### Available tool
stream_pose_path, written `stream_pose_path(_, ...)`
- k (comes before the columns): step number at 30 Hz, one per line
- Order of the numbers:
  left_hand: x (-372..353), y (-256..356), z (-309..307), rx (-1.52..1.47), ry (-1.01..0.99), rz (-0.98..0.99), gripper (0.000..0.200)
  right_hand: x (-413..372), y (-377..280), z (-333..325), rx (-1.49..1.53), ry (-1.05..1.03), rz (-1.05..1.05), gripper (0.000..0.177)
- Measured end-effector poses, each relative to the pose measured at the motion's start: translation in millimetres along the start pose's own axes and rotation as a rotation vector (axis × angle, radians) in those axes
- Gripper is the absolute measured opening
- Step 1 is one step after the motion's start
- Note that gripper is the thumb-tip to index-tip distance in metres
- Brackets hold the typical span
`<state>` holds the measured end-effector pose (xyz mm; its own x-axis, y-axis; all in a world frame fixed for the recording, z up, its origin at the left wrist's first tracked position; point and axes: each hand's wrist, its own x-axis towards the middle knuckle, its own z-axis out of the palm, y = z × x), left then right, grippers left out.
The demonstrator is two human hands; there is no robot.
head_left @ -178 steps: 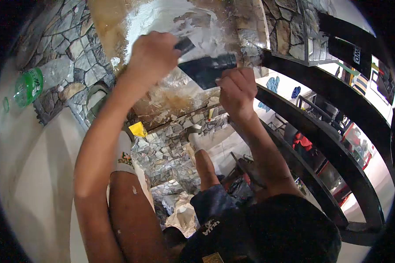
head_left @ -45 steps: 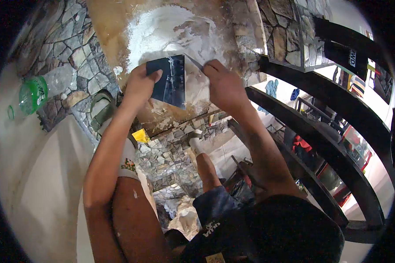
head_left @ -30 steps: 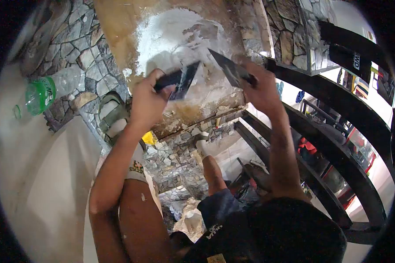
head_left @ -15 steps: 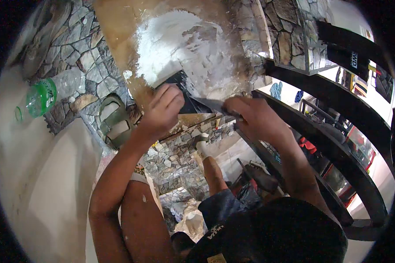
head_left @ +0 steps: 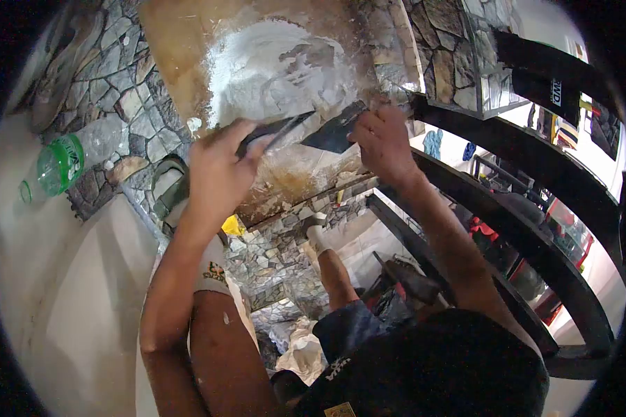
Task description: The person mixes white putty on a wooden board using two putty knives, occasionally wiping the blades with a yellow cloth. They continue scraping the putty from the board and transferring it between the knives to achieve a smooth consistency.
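Note:
My left hand is closed around a dark flat putty spreader, its blade tilted up and pointing right. My right hand grips a second dark putty spreader, whose wide blade angles down to the left. The two blades are close together over a brown board. White powdery putty covers the middle of that board, with a greyer wet-looking patch in it. Smears of putty show on the board's near part. Whether any putty sits on the blades is hard to make out.
A clear plastic bottle with a green label lies at the left on stone-patterned tiles. A green sandal is beside the board. Black curved railing bars run along the right, with a lower area visible through them. My legs are below.
The blades, near the board's close edge before, are now lifted and apart. My left hand has moved left and turned; my right hand has moved up, its blade turned more face-on.

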<state>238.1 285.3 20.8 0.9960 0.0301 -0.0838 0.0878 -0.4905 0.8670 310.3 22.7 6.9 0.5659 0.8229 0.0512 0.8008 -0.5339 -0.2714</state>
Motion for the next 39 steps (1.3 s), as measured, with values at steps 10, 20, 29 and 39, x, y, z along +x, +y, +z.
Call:
stream_pose_path(10, 40.6, -18.5, 37.8, 0.348, -0.135, 0.063, 0.021, -9.4, -13.1, 6.7, 0.103, 0.114, 0.135, 0.021)
stream_pose_path(20, 15.2, -34.5, 8.6, -0.231, 0.175, -0.279, 0.014, -0.8, -33.1, 59.9, 0.117, -0.076, 0.132, 0.034)
stream_pose_path(29, 1.2, -40.6, 6.3, -0.374, 0.241, -0.256, 0.012, -38.3, -15.7, 56.9, 0.08, -0.306, -0.05, 0.039)
stream_pose_path(39, -22.3, -75.4, -15.1, -0.829, 0.247, -0.58, 0.022, -0.8, -18.7, 79.3, -0.27, -0.448, -0.071, 0.034)
